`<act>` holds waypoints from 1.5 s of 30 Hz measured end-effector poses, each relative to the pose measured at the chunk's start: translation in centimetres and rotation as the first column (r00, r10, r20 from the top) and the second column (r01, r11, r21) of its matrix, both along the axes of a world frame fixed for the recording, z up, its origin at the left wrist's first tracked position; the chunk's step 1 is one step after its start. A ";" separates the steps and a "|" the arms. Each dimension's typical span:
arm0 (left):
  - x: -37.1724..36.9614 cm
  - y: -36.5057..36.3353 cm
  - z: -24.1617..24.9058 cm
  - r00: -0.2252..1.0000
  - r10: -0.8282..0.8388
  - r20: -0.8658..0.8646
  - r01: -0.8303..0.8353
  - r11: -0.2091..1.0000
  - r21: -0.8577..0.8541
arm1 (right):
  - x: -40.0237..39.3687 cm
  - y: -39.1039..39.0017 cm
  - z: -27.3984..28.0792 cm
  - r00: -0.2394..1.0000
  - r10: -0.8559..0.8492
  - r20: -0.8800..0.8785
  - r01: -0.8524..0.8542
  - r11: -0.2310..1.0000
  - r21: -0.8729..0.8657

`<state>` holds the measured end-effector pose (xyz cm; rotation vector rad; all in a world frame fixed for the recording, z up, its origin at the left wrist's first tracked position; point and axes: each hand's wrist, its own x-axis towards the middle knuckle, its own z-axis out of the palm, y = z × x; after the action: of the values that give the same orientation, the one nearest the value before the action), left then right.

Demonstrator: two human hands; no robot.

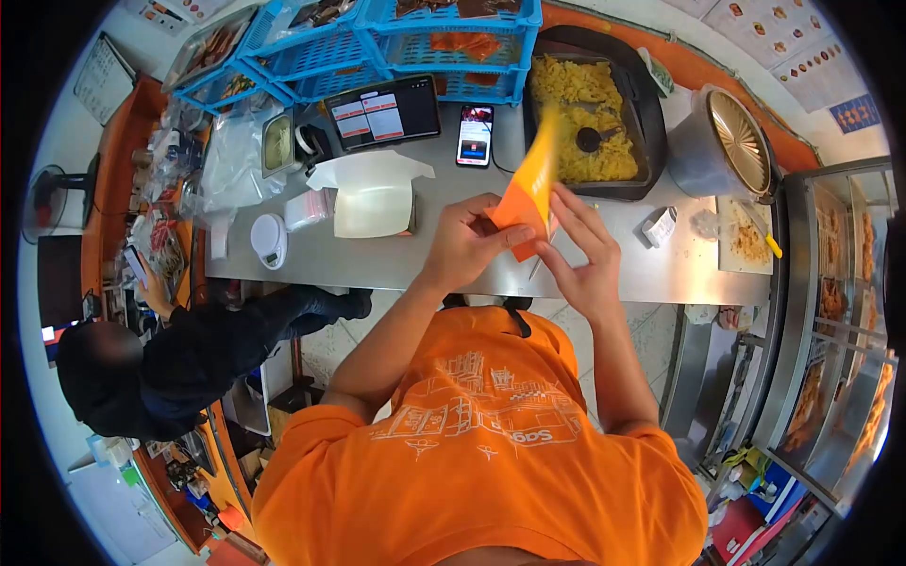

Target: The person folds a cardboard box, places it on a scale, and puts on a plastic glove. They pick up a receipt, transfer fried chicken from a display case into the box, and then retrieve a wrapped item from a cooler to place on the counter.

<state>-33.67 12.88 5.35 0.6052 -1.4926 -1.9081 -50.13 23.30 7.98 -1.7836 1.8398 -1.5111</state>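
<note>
Both arms are bare below short sleeves and reach forward from the shoulders, toward twelve o'clock, with the elbows bent. The forearms come closer together as they go up, so the two hands almost meet in the middle of the view. The left hand (464, 243) is curled, its fingers bent inward and its thumb pointing to three o'clock, closed in a pinch. The right hand (585, 259) has long fingers stretched toward eleven o'clock, its fingertips pressed near the left thumb.

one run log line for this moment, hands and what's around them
left hand: holds orange paper pouch | right hand: on pouch | behind: black tray of yellow rice, white folded carton
</note>
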 end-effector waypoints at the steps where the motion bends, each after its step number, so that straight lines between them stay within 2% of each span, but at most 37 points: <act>1: -0.1 0.2 1.4 0.999 -0.002 -0.040 0.005 0.997 0.081 | 0.3 -0.3 -0.2 0.999 0.043 0.022 -0.043 0.998 0.043; 2: 0.0 -0.1 1.1 0.999 0.000 -0.040 0.003 0.997 0.074 | 0.6 -0.7 -0.4 0.996 0.084 0.043 -0.087 0.993 0.076; 4: 0.3 -0.8 0.4 0.993 -0.085 -0.085 0.094 0.989 0.115 | 1.3 -0.9 -0.8 0.994 0.091 0.058 -0.094 0.994 0.051; 5: 0.4 -0.8 0.4 0.993 -0.075 -0.087 0.084 0.990 0.114 | 1.5 -0.8 -1.1 0.996 0.061 0.065 -0.066 0.994 0.087; 6: 0.3 -0.5 0.7 0.997 0.078 0.023 -0.074 0.988 -0.133 | 1.7 -0.7 -1.4 0.997 0.028 0.073 -0.037 0.992 0.125; 7: 0.4 -0.3 1.0 0.964 0.249 0.094 -0.196 0.903 -0.384 | 2.0 -0.9 -1.8 0.997 0.034 0.073 -0.043 0.991 0.126; 8: 0.6 -0.2 1.1 0.962 0.256 0.095 -0.202 0.901 -0.384 | 2.4 -1.1 -2.2 1.000 0.006 0.004 -0.006 0.998 0.062; 9: 0.9 -0.1 1.1 0.976 0.218 0.022 -0.202 0.934 -0.293 | 2.7 -1.3 -2.4 0.998 -0.029 -0.061 0.028 1.000 -0.003; 10: 1.1 0.2 1.2 0.981 0.185 -0.055 -0.192 0.961 -0.201 | 2.8 -1.3 -2.4 0.998 -0.024 -0.059 0.024 1.000 -0.001; 11: 1.1 0.5 2.1 0.981 0.186 -0.054 -0.194 0.960 -0.203 | 2.6 -1.5 -2.4 0.985 -0.049 -0.166 0.045 0.999 -0.024; 12: 0.9 0.8 3.5 0.947 0.308 -0.096 -0.322 0.921 -0.221 | 2.5 -1.7 -2.3 0.959 -0.079 -0.271 0.068 0.996 -0.050; 14: 1.2 0.9 4.0 0.896 0.422 -0.137 -0.444 0.866 -0.230 | 2.1 -1.7 -1.9 0.951 -0.050 -0.304 0.053 0.999 0.002; 16: 2.2 0.0 3.3 0.922 0.333 0.198 -0.248 0.900 -0.357 | 1.6 -1.6 -0.9 0.941 -0.021 -0.338 0.042 0.998 0.056; 17: 2.1 -0.4 3.3 0.924 0.329 0.195 -0.245 0.901 -0.359 | 1.1 -1.7 -0.1 0.900 0.004 -0.435 0.024 0.998 0.058; 18: 1.9 -0.8 3.4 0.925 0.342 0.166 -0.227 0.847 -0.481 | 0.7 -1.7 0.6 0.849 0.029 -0.527 0.005 0.998 0.064; 19: 1.9 -1.2 3.5 0.926 0.352 0.137 -0.207 0.778 -0.594 | 0.4 -1.5 1.1 0.850 0.026 -0.526 0.009 0.998 0.065; 20: 2.2 -1.7 4.2 0.927 0.348 0.139 -0.203 0.778 -0.595 | 0.0 -1.3 1.6 0.870 0.134 -0.475 -0.060 0.984 0.168; 21: 2.6 -2.5 5.2 0.950 0.228 0.212 -0.082 0.840 -0.537 | -0.5 -1.2 2.1 0.880 0.236 -0.412 -0.133 0.955 0.264; 22: 3.1 -3.3 5.7 0.956 0.100 0.277 0.044 0.882 -0.469 | -1.5 -1.1 2.9 0.882 0.229 -0.412 -0.126 0.957 0.261; 23: 3.4 -4.3 5.3 0.964 0.057 0.261 0.088 0.853 -0.514 | -2.7 -1.3 3.8 0.903 0.387 -0.184 -0.311 0.888 0.340; 24: 3.2 -4.5 5.0 0.964 0.050 0.261 0.094 0.853 -0.513 | -3.7 -1.5 4.3 0.857 0.512 0.061 -0.496 0.787 0.367; 25: 3.0 -4.7 4.8 0.975 0.030 0.219 0.096 0.834 -0.543 | -4.2 -1.7 4.5 0.818 0.564 0.113 -0.565 0.749 0.347; 26: 2.9 -4.8 4.6 0.984 0.010 0.176 0.094 0.813 -0.574 | -4.1 -1.6 4.4 0.820 0.561 0.111 -0.561 0.751 0.347; 27: 2.5 -4.5 4.3 0.985 0.008 0.173 0.095 0.810 -0.578 | -3.9 -1.6 4.0 0.801 0.436 0.411 -0.580 0.735 0.351; 28: 1.8 -3.6 3.9 0.988 0.127 0.085 -0.047 0.780 -0.624 | -3.5 -1.6 3.6 0.699 0.266 0.664 -0.601 0.721 0.344; 29: 1.2 -2.7 3.6 0.970 0.243 -0.011 -0.190 0.733 -0.653 | -2.5 -1.5 3.0 0.599 0.210 0.773 -0.579 0.780 0.236; 30: 1.0 -1.6 3.4 0.970 0.243 -0.017 -0.194 0.730 -0.656 | -1.5 -1.4 2.7 0.602 0.214 0.769 -0.579 0.781 0.235; 32: 0.7 0.6 2.8 0.964 0.267 -0.018 -0.244 0.849 -0.469 | 0.8 -1.2 1.9 0.621 0.128 0.773 -0.301 0.950 0.084; 33: 0.4 1.0 2.4 0.965 0.260 -0.040 -0.249 0.857 -0.451 | 2.2 -1.3 0.8 0.682 0.093 0.726 -0.115 0.993 -0.020; 34: 0.4 1.3 2.3 0.965 0.260 -0.034 -0.247 0.862 -0.443 | 2.4 -1.3 0.8 0.679 0.085 0.729 -0.115 0.993 -0.010; 35: 0.5 1.7 2.4 0.967 0.242 -0.084 -0.257 0.921 -0.293 | 2.5 -1.2 1.0 0.926 0.067 0.373 -0.044 0.997 -0.070; 36: 0.6 1.8 2.5 0.962 0.234 -0.140 -0.253 0.957 -0.141 | 2.6 -1.3 1.3 0.999 0.002 -0.052 -0.010 0.987 -0.159; 37: 0.9 1.7 2.6 0.960 0.227 -0.161 -0.241 0.968 -0.069 | 3.3 -1.2 1.9 0.999 0.005 0.045 0.003 0.985 -0.171; 38: 1.2 1.5 2.6 0.961 0.225 -0.158 -0.238 0.969 -0.069 | 3.7 -1.3 1.9 0.999 0.002 0.048 0.006 0.985 -0.171; 40: 1.5 1.0 2.4 0.972 0.154 -0.180 -0.182 0.971 -0.153 | 4.2 -1.5 1.9 0.977 -0.067 0.203 0.095 0.987 -0.131; 44: 1.7 -0.1 3.0 0.973 0.116 -0.199 -0.148 0.978 -0.151 | 4.4 -1.7 2.7 0.975 0.016 0.222 0.014 0.991 -0.134; 45: 1.9 -0.1 3.4 0.974 0.117 -0.192 -0.144 0.981 -0.132 | 4.3 -1.3 3.0 0.896 0.058 0.441 -0.032 0.997 -0.067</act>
<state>-31.82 12.78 8.74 0.4378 -1.4221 -1.6895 -45.80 22.01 11.02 -1.3394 1.5311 -1.7858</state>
